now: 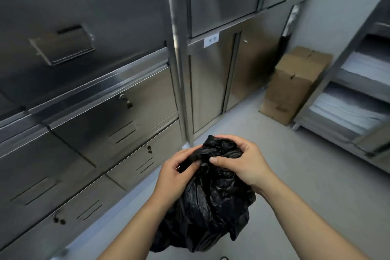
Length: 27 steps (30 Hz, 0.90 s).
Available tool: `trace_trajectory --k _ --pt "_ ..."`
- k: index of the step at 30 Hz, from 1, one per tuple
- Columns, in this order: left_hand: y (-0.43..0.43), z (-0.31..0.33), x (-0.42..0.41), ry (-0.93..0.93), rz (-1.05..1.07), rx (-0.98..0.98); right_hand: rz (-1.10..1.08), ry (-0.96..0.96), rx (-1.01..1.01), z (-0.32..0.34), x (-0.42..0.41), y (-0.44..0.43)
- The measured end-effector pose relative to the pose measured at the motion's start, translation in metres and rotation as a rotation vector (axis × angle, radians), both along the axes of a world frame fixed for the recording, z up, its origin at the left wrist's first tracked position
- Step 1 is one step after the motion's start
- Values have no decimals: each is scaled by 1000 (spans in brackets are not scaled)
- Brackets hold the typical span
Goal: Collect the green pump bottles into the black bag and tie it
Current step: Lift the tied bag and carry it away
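Both hands hold the top of the black bag (209, 202). The left hand (175, 175) pinches the bunched plastic with curled fingers. The right hand (242, 162) wraps its fingers over the gathered top, thumb pressed on it. The full bag hangs just below both hands. Metal cabinets (88, 95) stand past the left hand, and a cardboard box (291, 84) sits far beyond the right hand.

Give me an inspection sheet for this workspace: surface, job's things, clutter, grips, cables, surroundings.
Surface: grey floor.
Job's things: black bag, bulging, neck gathered, contents hidden.
Clutter: cardboard box on the floor by the cabinets.
Grips: left hand and right hand both pinch the bag's bunched neck.
Cables: nothing seen.
Surroundings: steel cabinets on the left and ahead; steel rack holding white stacks on the right.
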<state>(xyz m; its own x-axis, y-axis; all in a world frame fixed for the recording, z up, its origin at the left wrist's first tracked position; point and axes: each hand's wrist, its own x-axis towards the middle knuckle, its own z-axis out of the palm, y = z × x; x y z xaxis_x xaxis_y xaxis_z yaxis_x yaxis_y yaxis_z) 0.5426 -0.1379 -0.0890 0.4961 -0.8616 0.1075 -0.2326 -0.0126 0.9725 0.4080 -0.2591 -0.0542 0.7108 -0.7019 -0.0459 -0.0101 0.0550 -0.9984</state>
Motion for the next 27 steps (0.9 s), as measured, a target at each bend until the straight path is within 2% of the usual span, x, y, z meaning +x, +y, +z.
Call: trace_trajectory --k 8,14,19,27 --pt "-138 8 -13 26 -183 24 -193 -27 -54 9 -24 -119" --pt "-246 7 9 39 -291 41 -310 13 -94 11 -8 -211" --pt "-353 7 37 59 -427 -27 -446 61 -179 21 5 -303" --pt "-515 19 104 57 -434 47 -688 55 -169 50 8 -432"
